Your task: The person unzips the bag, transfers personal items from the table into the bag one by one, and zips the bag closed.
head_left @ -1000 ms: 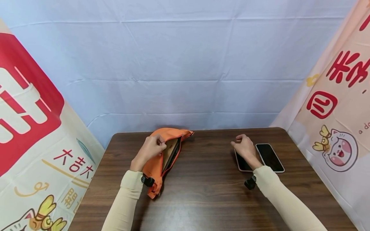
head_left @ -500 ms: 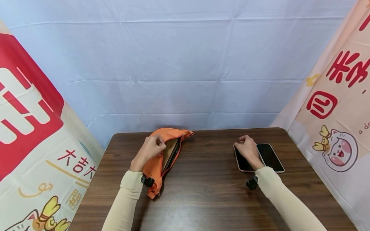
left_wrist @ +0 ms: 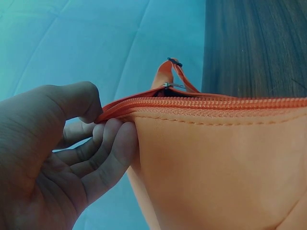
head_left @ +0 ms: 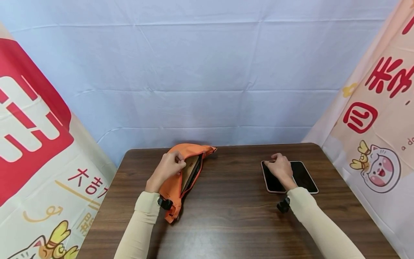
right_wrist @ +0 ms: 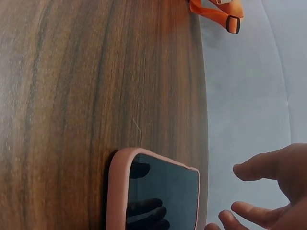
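My left hand (head_left: 167, 168) pinches the zippered edge of an orange waist bag (head_left: 170, 187) between thumb and fingers. The left wrist view shows that orange zipper (left_wrist: 206, 103) running off to the right. Inside the unzipped mouth, a tan item (head_left: 190, 171) with a small dark mark shows; what it is I cannot tell. My right hand (head_left: 279, 167) hovers over two dark-screened phones at the right. Thumb and fingers are spread apart, holding nothing. The pink-cased phone (right_wrist: 163, 191) lies below it, reflecting the fingers; the second phone (head_left: 304, 178) is partly covered by the hand.
All of this lies on a dark brown wooden table (head_left: 223, 205). A pale cloth (head_left: 207, 72) hangs behind the far edge. Printed banners flank both sides, the left banner (head_left: 48, 172) and the right banner (head_left: 372, 144).
My right hand has shifted a little to the right over the phones, uncovering more of the left phone's top. The left hand and bag have stayed in place.
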Demonstrator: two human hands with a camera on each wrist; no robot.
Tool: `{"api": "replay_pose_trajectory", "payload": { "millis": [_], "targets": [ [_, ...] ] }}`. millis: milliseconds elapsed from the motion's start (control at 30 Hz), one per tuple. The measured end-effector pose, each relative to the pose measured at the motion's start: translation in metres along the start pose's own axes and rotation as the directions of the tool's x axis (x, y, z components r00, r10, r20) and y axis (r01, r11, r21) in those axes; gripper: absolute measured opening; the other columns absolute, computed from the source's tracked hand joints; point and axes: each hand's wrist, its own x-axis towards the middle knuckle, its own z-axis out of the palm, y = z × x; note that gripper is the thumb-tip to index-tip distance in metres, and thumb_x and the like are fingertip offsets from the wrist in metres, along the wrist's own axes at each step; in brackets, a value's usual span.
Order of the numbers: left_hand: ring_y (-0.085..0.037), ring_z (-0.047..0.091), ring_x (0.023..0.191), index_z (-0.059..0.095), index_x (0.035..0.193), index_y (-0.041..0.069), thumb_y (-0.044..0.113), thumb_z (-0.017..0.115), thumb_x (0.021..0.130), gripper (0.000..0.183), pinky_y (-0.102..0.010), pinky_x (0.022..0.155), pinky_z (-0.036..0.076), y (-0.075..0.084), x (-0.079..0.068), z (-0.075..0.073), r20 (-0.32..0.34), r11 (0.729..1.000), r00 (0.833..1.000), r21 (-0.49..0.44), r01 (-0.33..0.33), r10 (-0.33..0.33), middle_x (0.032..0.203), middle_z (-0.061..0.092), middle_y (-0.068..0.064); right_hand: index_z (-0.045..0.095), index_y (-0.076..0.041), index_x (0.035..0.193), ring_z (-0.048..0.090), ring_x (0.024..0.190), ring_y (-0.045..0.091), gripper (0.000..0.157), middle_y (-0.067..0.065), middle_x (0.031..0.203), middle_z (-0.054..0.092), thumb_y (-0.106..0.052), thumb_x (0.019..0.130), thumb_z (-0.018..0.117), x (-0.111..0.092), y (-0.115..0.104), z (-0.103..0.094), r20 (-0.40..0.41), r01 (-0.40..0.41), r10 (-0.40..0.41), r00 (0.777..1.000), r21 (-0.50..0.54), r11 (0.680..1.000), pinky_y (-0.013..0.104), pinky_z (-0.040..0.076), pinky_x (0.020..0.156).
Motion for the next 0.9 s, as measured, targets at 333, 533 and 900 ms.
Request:
{"api": "replay_pose_trajectory", "payload": {
  "millis": [333, 533, 900],
  "targets": [
    [-0.018, 0.067, 0.062, 0.064, 0.100, 0.006, 0.010, 0.064, 0.102, 0.005, -0.033, 0.061, 0.060, 0.000, -0.001, 0.000, 0.001, 1.000, 1.000, -0.005, 0.013, -0.013, 0.082, 0.067, -0.008, 0.048, 0.009, 0.144, 0.035, 0.133, 0.059, 0.063, 0.039, 0.148, 0.039, -0.036, 0.102, 0.064, -0.002, 0.006, -0.002, 0.057, -0.059, 0.063, 0.996, -0.060, 0.996, 0.069, 0.040, 0.106],
    [-0.018, 0.067, 0.062, 0.065, 0.100, 0.007, 0.010, 0.064, 0.102, 0.004, -0.033, 0.061, 0.060, 0.000, -0.001, 0.000, 0.000, 1.000, 1.000, -0.004, 0.009, -0.009, 0.081, 0.067, -0.008, 0.042, 0.010, 0.149, 0.032, 0.134, 0.058, 0.073, 0.042, 0.153, 0.032, -0.040, 0.101, 0.066, 0.000, 0.010, 0.000, 0.099, -0.102, 0.110, 0.989, -0.082, 0.991, 0.070, 0.039, 0.106],
    [-0.019, 0.067, 0.061, 0.065, 0.098, 0.008, 0.009, 0.063, 0.102, 0.004, -0.034, 0.059, 0.058, -0.002, 0.000, 0.000, -0.005, 1.000, 1.000, -0.008, -0.016, 0.016, 0.081, 0.067, -0.007, 0.030, 0.015, 0.156, 0.029, 0.136, 0.061, 0.088, 0.047, 0.155, 0.023, -0.045, 0.101, 0.066, 0.001, 0.015, -0.002, 0.168, -0.115, 0.134, 0.977, -0.118, 0.986, 0.074, 0.038, 0.107]
  ]
}}
